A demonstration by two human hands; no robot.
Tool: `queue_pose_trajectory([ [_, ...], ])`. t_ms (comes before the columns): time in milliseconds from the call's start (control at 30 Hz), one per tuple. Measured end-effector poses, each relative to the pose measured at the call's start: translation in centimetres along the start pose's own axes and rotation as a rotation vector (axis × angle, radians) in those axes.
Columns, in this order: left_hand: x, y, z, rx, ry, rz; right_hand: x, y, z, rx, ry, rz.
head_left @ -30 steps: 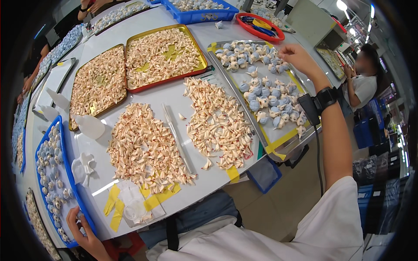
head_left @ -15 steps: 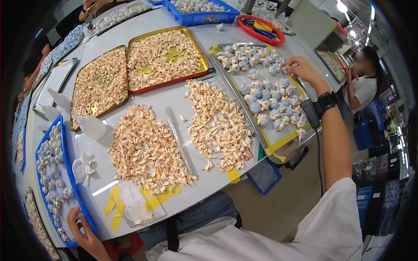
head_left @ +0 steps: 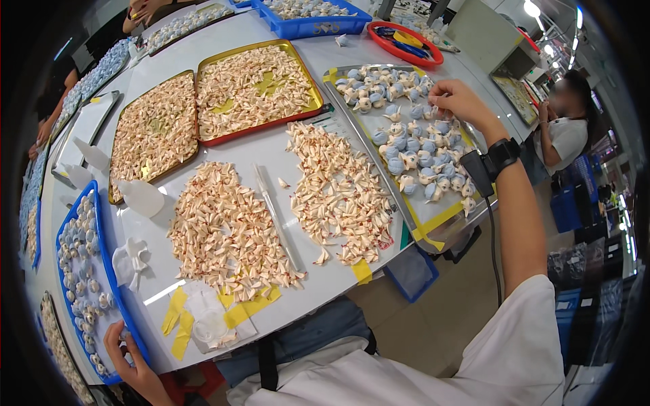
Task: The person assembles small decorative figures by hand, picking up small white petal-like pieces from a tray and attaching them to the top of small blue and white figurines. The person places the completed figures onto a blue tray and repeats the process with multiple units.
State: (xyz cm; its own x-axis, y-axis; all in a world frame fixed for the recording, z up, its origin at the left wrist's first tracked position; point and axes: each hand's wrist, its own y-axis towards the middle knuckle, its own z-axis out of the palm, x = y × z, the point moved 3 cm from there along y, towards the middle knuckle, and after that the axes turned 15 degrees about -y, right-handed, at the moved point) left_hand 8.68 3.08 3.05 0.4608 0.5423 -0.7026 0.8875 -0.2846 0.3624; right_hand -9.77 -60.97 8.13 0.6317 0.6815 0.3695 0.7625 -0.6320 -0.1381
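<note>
My right hand (head_left: 464, 105) is over the right edge of a metal tray (head_left: 433, 224) edged with yellow tape, its fingertips pinched together. Whether a piece is between them is too small to tell. Below and beside it lie many small blue-and-cream figures (head_left: 424, 145) in two groups. At the lower left, my left hand (head_left: 135, 369) is at the near corner of a blue tray (head_left: 112, 284), fingers curled and thumb close to them; what they hold is hidden. Similar blue-and-cream figures (head_left: 81, 267) lie in rows in that tray.
Two heaps of small cream pointed pieces (head_left: 223, 230) lie on the white table, a clear tube (head_left: 277, 220) between them. Beyond stand two golden trays (head_left: 254, 128) of such pieces, white bottles (head_left: 141, 197), a blue crate (head_left: 315, 28) and a red round tray (head_left: 406, 46). People sit nearby.
My right hand has shifted a little left, further in over the metal tray, with its fingers still pinched. My left hand has stayed in place.
</note>
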Motion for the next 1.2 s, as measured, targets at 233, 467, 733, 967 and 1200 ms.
queue_pose_trajectory([
  [233,0.0,0.0,0.2,0.002,0.007,-0.011,5.1,-0.9,2.4,-0.185,-0.052,-0.448],
  [467,-0.1,0.0,0.0,-0.003,0.01,-0.012,8.9,-0.7,2.9,0.096,0.017,-0.264],
  [733,0.0,0.0,0.1,-0.003,-0.007,-0.006,10.5,0.5,4.1,0.007,-0.069,-0.507],
  [967,-0.1,0.0,0.2,-0.008,-0.008,-0.004,10.4,0.6,2.8,-0.192,-0.091,-0.466],
  [1200,-0.4,0.0,0.3,-0.019,-0.037,-0.021,10.4,0.8,3.3,0.081,-0.175,-0.288],
])
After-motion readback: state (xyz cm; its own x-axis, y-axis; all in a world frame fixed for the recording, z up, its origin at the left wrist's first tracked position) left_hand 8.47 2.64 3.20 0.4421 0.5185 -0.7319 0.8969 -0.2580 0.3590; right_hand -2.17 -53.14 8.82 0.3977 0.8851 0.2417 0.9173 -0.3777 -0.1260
